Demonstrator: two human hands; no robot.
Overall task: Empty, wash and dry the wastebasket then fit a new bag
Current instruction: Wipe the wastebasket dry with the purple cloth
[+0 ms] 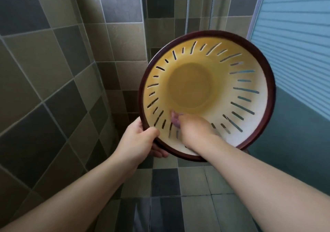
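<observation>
right hand (194,126) fingers hidden, pinkish thing (175,120) blurred

Both forearms bare, reaching forward and up from the lower corners of the view. Left hand (141,139): thumb hooked over the near rim of the wastebasket (246,67), fingers curled beneath it, gripping. Right arm passes over the rim; right hand (193,126) sits inside against the lower wall, knuckles toward camera. It seems to hold something small and pinkish; blurred, cannot confirm.

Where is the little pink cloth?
Inside the wastebasket, low on its near wall, the pink cloth sits under the right hand.
</observation>
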